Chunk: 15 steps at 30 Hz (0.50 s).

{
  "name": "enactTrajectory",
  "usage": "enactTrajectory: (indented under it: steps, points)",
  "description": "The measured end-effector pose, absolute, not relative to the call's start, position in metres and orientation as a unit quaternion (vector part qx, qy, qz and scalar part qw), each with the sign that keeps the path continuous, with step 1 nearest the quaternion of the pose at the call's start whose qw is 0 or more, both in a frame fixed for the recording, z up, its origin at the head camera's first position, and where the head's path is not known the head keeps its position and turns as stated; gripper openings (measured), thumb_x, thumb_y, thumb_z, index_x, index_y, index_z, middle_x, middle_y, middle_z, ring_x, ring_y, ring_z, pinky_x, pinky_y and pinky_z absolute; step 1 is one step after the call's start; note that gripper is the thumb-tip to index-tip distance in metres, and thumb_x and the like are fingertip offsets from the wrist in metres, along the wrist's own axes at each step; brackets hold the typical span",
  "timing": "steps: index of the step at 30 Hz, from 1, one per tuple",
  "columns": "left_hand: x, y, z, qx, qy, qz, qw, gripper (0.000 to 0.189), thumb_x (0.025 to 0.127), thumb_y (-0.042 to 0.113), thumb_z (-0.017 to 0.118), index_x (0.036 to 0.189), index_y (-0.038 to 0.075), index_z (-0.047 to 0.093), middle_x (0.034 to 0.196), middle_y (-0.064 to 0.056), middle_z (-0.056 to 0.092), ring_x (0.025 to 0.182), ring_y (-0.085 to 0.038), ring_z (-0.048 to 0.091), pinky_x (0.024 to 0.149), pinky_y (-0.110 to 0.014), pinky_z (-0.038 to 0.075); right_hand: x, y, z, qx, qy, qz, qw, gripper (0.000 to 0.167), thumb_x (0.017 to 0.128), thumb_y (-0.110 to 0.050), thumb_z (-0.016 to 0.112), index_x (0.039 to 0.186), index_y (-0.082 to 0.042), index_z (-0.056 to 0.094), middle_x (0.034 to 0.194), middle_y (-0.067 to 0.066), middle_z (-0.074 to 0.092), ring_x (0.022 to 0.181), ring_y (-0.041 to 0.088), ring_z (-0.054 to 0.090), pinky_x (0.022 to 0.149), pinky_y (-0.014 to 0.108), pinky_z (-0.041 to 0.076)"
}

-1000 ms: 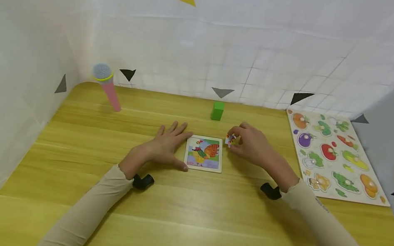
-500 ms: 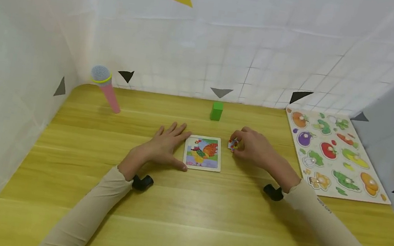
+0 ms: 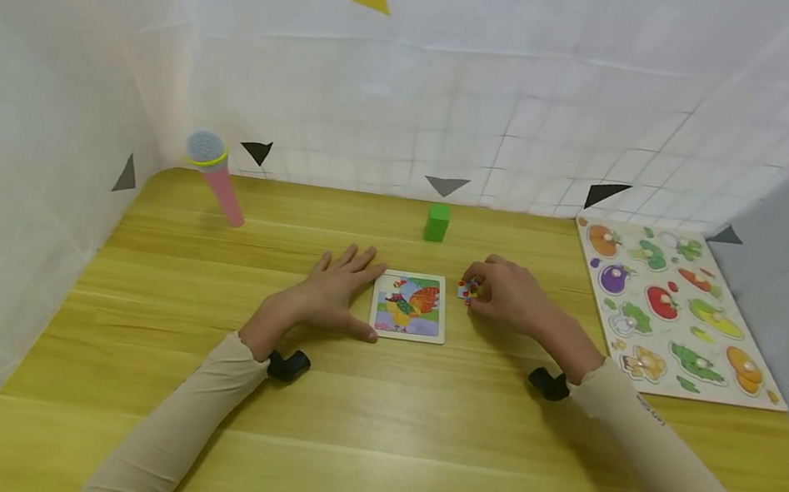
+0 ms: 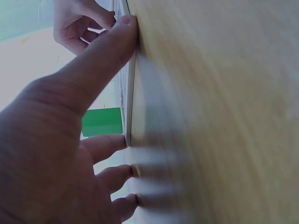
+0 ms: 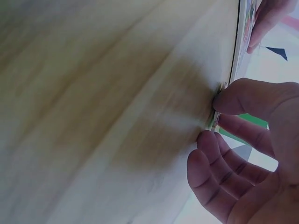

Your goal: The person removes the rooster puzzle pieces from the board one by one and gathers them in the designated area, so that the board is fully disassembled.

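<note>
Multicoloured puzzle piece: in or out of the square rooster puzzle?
Out. The puzzle piece is pinched by the right hand, wood-grain table showing between it and the rooster puzzle.

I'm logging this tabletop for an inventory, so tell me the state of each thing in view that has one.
Rooster puzzle: flat; upper-left corner looks unfilled.
Puzzle piece: off the rooster puzzle, pinched.
Right hand: pinching the puzzle piece.
Left hand: spread, at the rooster puzzle's left edge.
Green block: upright, untouched.
Vegetable board: flat, shapes in it.
Toy microphone: untouched; standing or leaning unclear.
</note>
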State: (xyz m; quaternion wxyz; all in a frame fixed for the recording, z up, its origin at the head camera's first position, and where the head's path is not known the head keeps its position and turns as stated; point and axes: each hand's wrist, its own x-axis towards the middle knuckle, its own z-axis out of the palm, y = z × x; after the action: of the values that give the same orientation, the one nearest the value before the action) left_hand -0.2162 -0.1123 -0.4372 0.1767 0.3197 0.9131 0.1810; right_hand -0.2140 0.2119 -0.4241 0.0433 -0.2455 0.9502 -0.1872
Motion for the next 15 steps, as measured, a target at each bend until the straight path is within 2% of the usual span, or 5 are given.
enactTrajectory:
  steps: [15]
  points:
    - [-0.2174, -0.1102, -0.4371, 0.317, 0.914, 0.179, 0.182, 0.115, 0.076, 0.065, 0.078, 0.162, 0.018, 0.018, 0.167, -0.009, 0.0, 0.152, -0.033, -0.008, 0.116, -0.061, -0.005, -0.2165, 0.2182, -0.4237, -0.256, 0.945, -0.2, 0.043, 0.03, 0.08, -0.009, 0.075, 0.11, -0.006, 0.073, 0.099, 0.007, 0.064, 0.09, 0.026, 0.063, 0.079, 0.045, 0.05]
